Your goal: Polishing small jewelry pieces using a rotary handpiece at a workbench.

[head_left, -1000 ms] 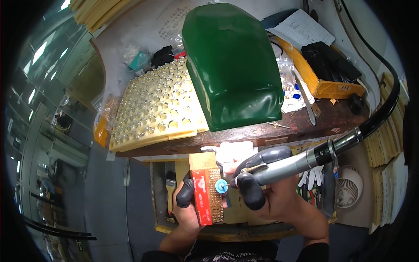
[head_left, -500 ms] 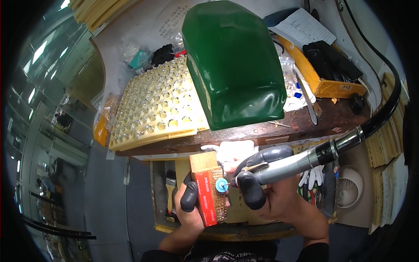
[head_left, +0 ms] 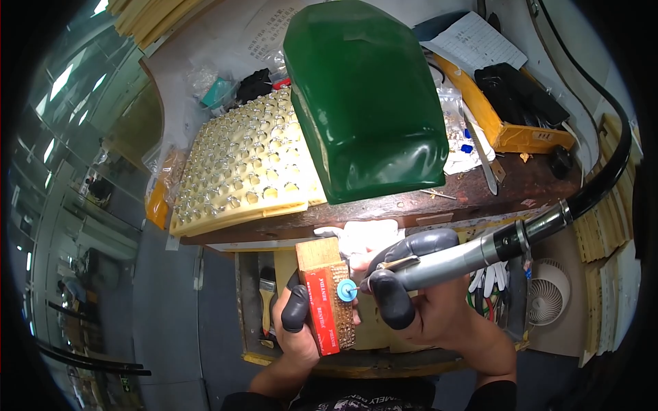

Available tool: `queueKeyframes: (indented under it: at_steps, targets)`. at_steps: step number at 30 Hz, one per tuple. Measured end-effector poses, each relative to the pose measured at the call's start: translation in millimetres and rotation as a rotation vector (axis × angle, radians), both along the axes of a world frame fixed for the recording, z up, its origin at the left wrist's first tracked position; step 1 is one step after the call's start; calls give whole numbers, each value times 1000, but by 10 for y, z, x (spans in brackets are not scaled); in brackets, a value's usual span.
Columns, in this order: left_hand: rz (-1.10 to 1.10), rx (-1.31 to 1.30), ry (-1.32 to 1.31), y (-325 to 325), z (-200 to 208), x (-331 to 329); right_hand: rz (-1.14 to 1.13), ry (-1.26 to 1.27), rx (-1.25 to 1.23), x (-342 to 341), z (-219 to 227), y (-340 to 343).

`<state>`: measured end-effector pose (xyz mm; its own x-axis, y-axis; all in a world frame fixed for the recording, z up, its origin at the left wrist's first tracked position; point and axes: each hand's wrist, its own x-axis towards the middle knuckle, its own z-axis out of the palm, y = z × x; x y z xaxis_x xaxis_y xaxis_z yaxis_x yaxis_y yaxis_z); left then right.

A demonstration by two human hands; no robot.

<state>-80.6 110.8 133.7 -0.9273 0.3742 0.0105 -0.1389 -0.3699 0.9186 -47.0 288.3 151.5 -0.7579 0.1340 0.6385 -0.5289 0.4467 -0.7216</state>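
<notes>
My left hand (head_left: 296, 323), a black finger cot on its thumb, grips a wooden block (head_left: 319, 255). Red printed tape (head_left: 321, 308) covers one side of the block, and rows of small gold-coloured bumps (head_left: 347, 329) line the side beside it. Closed around a silver rotary handpiece (head_left: 449, 264) is my right hand (head_left: 439, 312), with black cots on thumb and forefinger. A small light-blue disc (head_left: 347, 290) on the handpiece's thin shaft sits against the bumpy side; whether it spins cannot be told.
A large green cover (head_left: 367, 103) hangs over the bench (head_left: 384, 216). Left of it stands a cream tray (head_left: 240, 211) of clear rounded pieces. A black cable (head_left: 610, 171) runs up from the handpiece. An open drawer (head_left: 404, 363) lies below, with a brush (head_left: 267, 301) and gloves (head_left: 488, 277).
The block, both hands and the disc have shifted very slightly left. Both grips stay the same.
</notes>
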Motion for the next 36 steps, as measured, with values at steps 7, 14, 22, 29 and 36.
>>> queueKeyframes:
  at_steps: [7, 14, 22, 29, 36]
  targets:
    - [-6, 18, 14, 1, -17, -15, 43, -15, -52, -7, 34, -2]
    - [-8, 73, -60, -2, -30, -24, 10, 18, -43, -8, 2, -2]
    - [6, 1, 2, -4, -38, -13, 15, -2, -11, -3, 7, -4]
    - [-65, 270, -188, -33, -97, -54, 21, 34, -12, -21, -4, 30]
    - [-121, 365, -223, -45, -90, -66, 49, -7, -63, -11, 8, 24]
